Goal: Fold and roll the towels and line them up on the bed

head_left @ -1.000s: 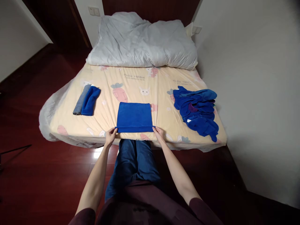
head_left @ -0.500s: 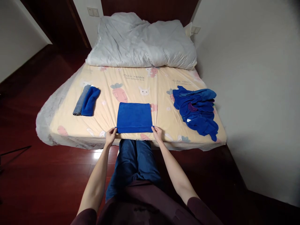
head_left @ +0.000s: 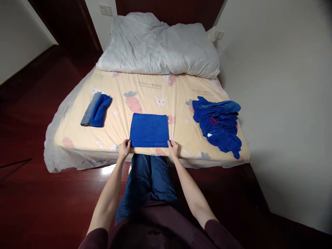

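A blue towel [head_left: 149, 127] lies as a folded rectangle near the front edge of the bed, its near edge turned over in a narrow strip. My left hand [head_left: 125, 149] pinches the near left corner of that strip. At the near right corner my right hand [head_left: 173, 148] grips the towel the same way. To the left rest a rolled grey towel [head_left: 90, 110] and, touching it, a rolled blue towel [head_left: 100, 110]. A loose heap of blue cloths [head_left: 216, 121] lies on the right, with a bit of purple showing in it.
The bed [head_left: 121, 84] has a yellow sheet printed with rabbits and carrots. A folded grey-white quilt [head_left: 160, 48] lies across its far end. A wall [head_left: 280, 103] stands close on the right. Dark red floor [head_left: 64, 200] surrounds the near and left sides.
The view has shifted slightly. Both hands keep their hold on the towel's near corners, and the towel looks nearly the same.
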A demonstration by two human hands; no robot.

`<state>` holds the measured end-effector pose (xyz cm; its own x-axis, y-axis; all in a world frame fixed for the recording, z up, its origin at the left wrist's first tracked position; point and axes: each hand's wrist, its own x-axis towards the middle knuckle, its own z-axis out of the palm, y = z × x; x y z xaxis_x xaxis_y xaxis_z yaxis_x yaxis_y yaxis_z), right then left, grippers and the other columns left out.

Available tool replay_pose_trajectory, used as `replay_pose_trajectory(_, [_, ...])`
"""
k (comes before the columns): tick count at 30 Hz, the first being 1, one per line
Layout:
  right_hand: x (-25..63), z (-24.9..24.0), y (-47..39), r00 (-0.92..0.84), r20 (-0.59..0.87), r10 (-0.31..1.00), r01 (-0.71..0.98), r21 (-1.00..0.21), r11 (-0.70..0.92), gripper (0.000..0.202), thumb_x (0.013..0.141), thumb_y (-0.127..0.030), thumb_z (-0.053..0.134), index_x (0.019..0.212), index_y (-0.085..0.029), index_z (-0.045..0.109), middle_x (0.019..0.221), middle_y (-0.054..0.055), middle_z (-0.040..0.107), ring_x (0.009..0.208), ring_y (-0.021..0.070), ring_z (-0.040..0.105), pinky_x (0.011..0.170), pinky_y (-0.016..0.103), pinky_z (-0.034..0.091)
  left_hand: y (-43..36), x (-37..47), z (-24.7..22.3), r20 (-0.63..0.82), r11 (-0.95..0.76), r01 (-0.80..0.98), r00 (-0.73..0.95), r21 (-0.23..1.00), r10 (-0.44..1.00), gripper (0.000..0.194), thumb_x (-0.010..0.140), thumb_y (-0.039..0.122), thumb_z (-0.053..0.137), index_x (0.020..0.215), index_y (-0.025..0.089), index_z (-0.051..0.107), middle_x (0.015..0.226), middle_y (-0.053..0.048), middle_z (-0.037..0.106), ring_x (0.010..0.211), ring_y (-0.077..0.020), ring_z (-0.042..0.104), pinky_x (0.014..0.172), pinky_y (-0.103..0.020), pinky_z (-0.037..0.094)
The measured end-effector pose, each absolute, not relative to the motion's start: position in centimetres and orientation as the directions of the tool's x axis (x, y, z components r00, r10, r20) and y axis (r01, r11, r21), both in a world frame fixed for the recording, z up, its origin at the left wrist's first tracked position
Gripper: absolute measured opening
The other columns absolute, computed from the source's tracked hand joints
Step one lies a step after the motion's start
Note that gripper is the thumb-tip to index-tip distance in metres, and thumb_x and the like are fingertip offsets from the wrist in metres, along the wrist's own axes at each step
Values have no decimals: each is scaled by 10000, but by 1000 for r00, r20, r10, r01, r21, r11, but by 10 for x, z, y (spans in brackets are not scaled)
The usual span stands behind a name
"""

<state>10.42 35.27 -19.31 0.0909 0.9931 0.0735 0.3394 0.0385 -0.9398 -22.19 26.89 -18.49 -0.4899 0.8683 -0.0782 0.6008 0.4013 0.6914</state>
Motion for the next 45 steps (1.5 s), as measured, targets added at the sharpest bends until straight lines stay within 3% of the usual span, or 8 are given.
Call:
replay_pose_trajectory(6, [102,-198,353,138,88,986,404,-914,25,499,903,-607,506,584,-245,375,536,-56,381,559,117,356,557,253,356,270,-217,-183,-100,459,630,-519,627,849,384,1000,491,418,1023,214,683,960,-84,771,884,-242,711,730,-284,426])
replay_pose_trajectory(11, [100,-200,353,171,77,982,474,-880,-13,489,923,-607,447,607,-232,438,553,-30,460,561,129,406,572,258,381,269,-212,-179,-117,504,638,-547,583,829,390,1025,481,381,1119,218,653,1014,-93,770,922,-248,713,756,-293,431])
replay_pose_trajectory(21, [106,-188,380,225,-10,974,653,-740,-158,429,810,-486,584,474,-238,487,468,44,580,480,158,468,526,270,346,282,-208,-170,-135,558,609,-599,563,789,269,986,439,473,1029,222,625,898,-116,761,904,-292,721,770,-354,488])
replay_pose_trajectory(27, [149,-164,367,240,55,969,653,-748,-120,414,925,-389,374,955,-164,719,936,140,783,814,234,694,763,313,506,241,-228,-150,83,422,622,-618,660,782,380,1017,411,381,1279,181,530,1254,-163,677,1144,-251,662,933,-384,539])
replay_pose_trajectory(31, [152,-159,332,-26,247,969,696,-691,195,456,985,-357,364,1267,-155,660,1306,150,691,1224,251,624,1068,404,457,208,-224,-148,291,72,824,-278,561,916,408,1014,357,396,1352,192,554,1433,-151,586,1379,-276,509,1159,-483,415])
replay_pose_trajectory(34, [129,-158,312,-378,295,877,677,-558,480,487,1016,-274,349,1449,-186,554,1494,118,563,1429,242,468,1192,453,356,210,-206,-153,197,-107,887,18,449,980,469,1011,271,364,1455,219,505,1574,-98,465,1502,-244,365,1232,-489,331])
replay_pose_trajectory(37, [105,-160,308,-572,197,796,664,-458,591,535,1012,-220,360,1538,-195,458,1593,93,443,1520,241,340,1243,480,278,227,-191,-161,108,-153,922,122,355,987,580,959,171,368,1537,182,423,1641,-98,351,1559,-248,234,1270,-496,251])
replay_pose_trajectory(45, [109,-180,337,-504,85,859,790,-357,499,581,942,-136,457,1522,-155,478,1568,125,457,1472,268,428,1198,475,346,256,-206,-186,47,-40,967,29,252,998,643,912,88,367,1552,131,408,1585,-154,430,1499,-312,365,1255,-541,243])
